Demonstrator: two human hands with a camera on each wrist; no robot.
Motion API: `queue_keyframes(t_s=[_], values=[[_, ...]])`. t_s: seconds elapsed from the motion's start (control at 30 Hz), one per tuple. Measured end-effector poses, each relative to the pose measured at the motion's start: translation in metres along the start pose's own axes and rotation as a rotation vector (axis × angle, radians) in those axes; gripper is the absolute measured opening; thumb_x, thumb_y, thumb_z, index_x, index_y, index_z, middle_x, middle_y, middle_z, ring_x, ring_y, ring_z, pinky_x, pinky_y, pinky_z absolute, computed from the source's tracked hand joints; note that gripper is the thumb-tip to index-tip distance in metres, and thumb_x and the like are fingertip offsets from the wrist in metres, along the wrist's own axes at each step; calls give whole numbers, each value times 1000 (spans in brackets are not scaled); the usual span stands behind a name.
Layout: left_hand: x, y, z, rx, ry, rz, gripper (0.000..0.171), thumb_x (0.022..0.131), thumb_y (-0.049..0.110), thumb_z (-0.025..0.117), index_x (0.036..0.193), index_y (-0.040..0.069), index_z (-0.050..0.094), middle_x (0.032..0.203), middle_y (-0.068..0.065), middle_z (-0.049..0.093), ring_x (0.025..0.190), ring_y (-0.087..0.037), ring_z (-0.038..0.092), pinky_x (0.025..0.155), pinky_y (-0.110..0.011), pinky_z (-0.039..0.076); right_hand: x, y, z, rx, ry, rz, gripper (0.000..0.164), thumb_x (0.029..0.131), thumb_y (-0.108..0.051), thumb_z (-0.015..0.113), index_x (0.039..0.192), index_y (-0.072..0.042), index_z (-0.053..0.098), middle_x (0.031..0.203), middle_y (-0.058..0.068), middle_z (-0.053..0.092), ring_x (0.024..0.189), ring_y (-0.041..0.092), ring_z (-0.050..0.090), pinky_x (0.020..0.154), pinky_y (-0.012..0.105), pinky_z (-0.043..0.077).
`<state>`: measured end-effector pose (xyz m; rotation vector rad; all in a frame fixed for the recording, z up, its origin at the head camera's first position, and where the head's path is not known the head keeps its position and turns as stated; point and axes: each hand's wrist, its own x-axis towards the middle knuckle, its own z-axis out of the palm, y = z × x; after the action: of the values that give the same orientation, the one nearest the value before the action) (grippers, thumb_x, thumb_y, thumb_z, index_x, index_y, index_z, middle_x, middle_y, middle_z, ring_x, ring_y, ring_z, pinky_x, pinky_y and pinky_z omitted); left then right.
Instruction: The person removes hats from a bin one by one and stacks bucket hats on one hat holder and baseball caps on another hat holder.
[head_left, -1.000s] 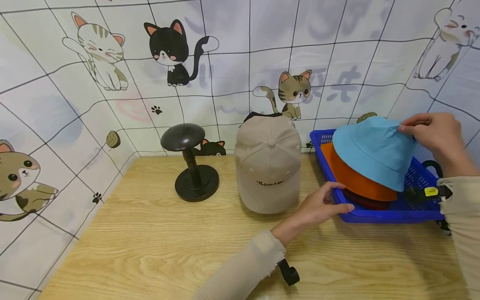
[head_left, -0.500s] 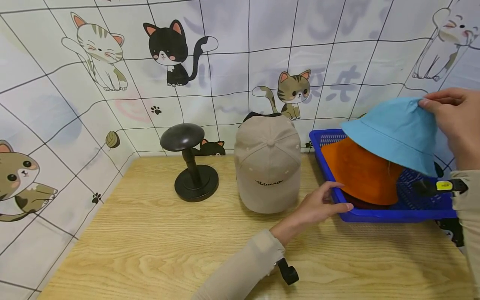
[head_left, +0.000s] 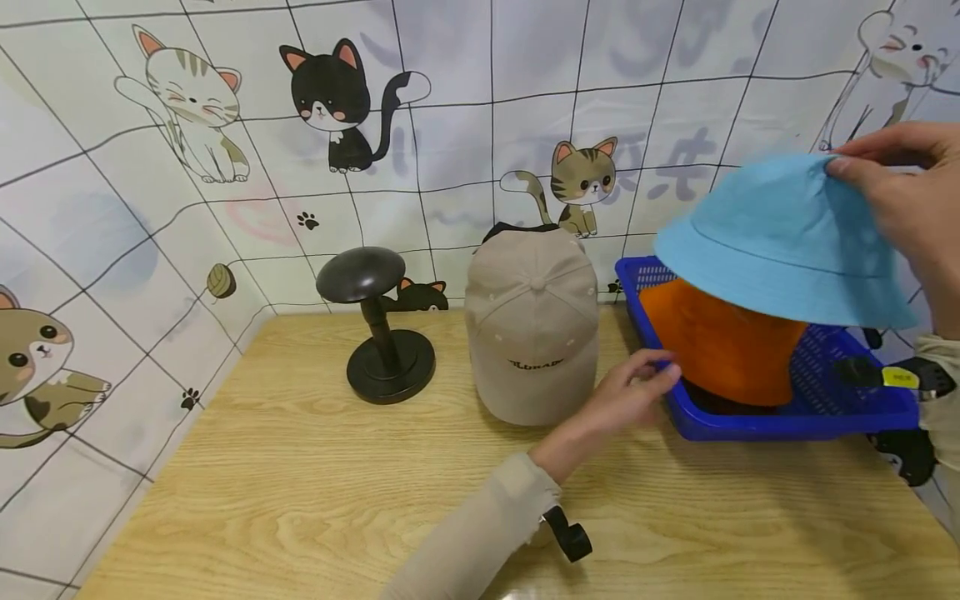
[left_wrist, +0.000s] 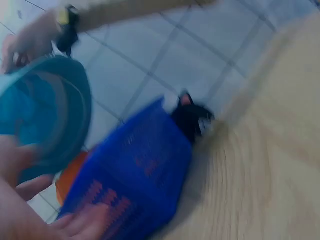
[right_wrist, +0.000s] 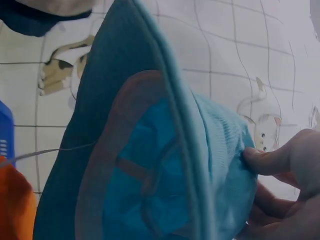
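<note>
My right hand [head_left: 911, 183] pinches the top of a light blue bucket hat [head_left: 780, 242] and holds it up over the blue plastic basket [head_left: 795, 427]. In the right wrist view the hat's hollow inside [right_wrist: 145, 185] faces the camera, with thumb and fingers at its crown. An orange hat [head_left: 727, 350] lies in the basket under the blue one, on top of something dark. At the basket's left rim is my left hand [head_left: 626, 396], thumb and fingers apart and loosely bent; it is blurred in the left wrist view, beside the basket wall.
A beige baseball cap [head_left: 536, 325] sits upright on the table left of the basket. Further left stands a black hat stand [head_left: 382, 333] with a rounded top. A cat-patterned sheet [head_left: 450, 125] covers the wall behind the wooden table [head_left: 315, 500].
My right hand has lifted the blue bucket hat up off the orange hat, then swung it slightly left. My left hand has loosened from the basket's rim and shifted a little left.
</note>
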<state>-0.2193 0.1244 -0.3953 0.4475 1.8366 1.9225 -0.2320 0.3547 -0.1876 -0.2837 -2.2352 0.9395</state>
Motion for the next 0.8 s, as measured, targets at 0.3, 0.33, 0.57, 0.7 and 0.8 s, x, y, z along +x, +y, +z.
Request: queue_keyframes(t_s=[0.3,0.33,0.57,0.7,0.8], values=[[-2,19,3,-425,-12,-33,30,105,41,58,119,15,65,118,-1,68,117,-32,69,99,-46,58,-38,21,14,-45,-206,-200,28,100,-25,69,114,-2,76,81,-47,48,75,-26,47,70,-1,36],[-2,18,4,-444,-16,-32,25,105,38,59,116,16,65,115,0,69,114,-29,70,98,-44,58,-41,23,14,-38,-223,-248,24,100,-21,70,111,-1,77,82,-48,49,75,-27,48,69,-2,37],[1,11,6,-546,95,-44,13,105,22,62,114,13,64,97,-3,72,80,-14,69,86,-35,61,-56,48,17,133,-299,-368,10,96,-4,72,104,-2,77,91,-41,63,84,-22,58,78,-3,42],[4,5,5,-530,138,-76,12,104,18,62,112,10,64,93,-6,72,74,-16,69,83,-35,62,-46,73,15,135,-239,-103,15,106,-25,60,116,-27,70,94,-40,58,88,-17,55,80,0,40],[6,1,3,-516,167,-101,11,103,17,63,111,10,64,91,-6,72,72,-16,68,83,-36,62,-33,94,20,22,-250,56,21,110,-37,46,125,-32,60,100,-30,53,85,-15,46,74,2,40]])
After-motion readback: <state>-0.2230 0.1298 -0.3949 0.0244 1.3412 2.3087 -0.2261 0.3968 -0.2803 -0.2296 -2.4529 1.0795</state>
